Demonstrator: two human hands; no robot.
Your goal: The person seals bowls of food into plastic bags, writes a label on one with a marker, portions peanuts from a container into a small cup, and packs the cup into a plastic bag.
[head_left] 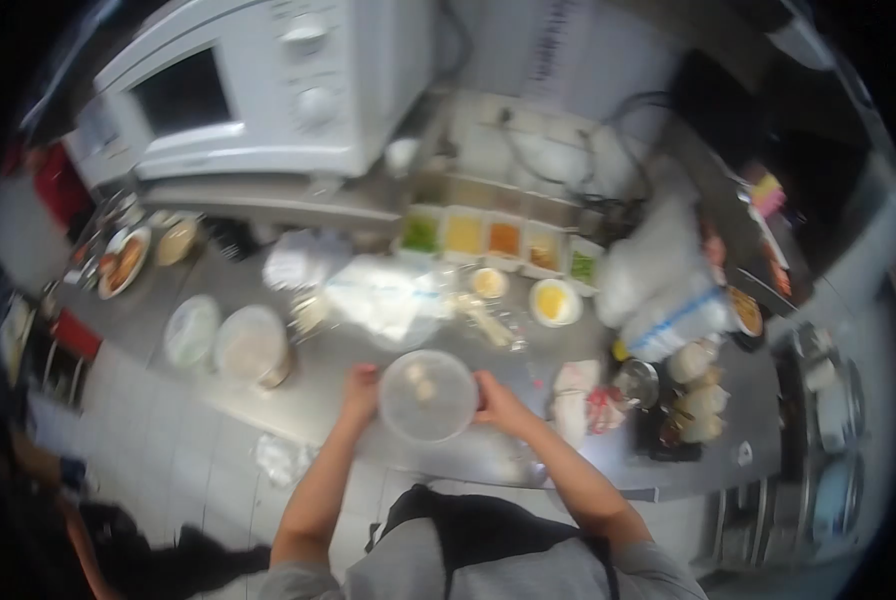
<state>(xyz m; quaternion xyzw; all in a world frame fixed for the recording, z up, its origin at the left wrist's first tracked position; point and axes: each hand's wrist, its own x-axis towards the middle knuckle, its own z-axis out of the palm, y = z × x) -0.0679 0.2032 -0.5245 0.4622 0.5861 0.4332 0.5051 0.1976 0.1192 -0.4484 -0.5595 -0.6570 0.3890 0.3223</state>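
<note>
A round translucent plastic tub (428, 400) is between my two hands, just over the front part of the steel counter (528, 420). Pale lumps show faintly in its middle; blur hides what they are. On its left side my left hand (362, 392) is closed at the rim, fingers mostly hidden. My right hand (496, 398) grips the opposite side, thumb near the top edge. Beyond the tub lies a white plastic bag (393, 295) with a blue stripe. To the left stands another translucent tub (252, 340) with something pale inside.
A white microwave (268, 90) sits on a shelf at back left. Several topping containers (503, 238) line the back. Bowls (555, 302), cloths (574, 395) and a glass jar (636, 384) stand to the right. Another person's arm (86, 550) shows at lower left.
</note>
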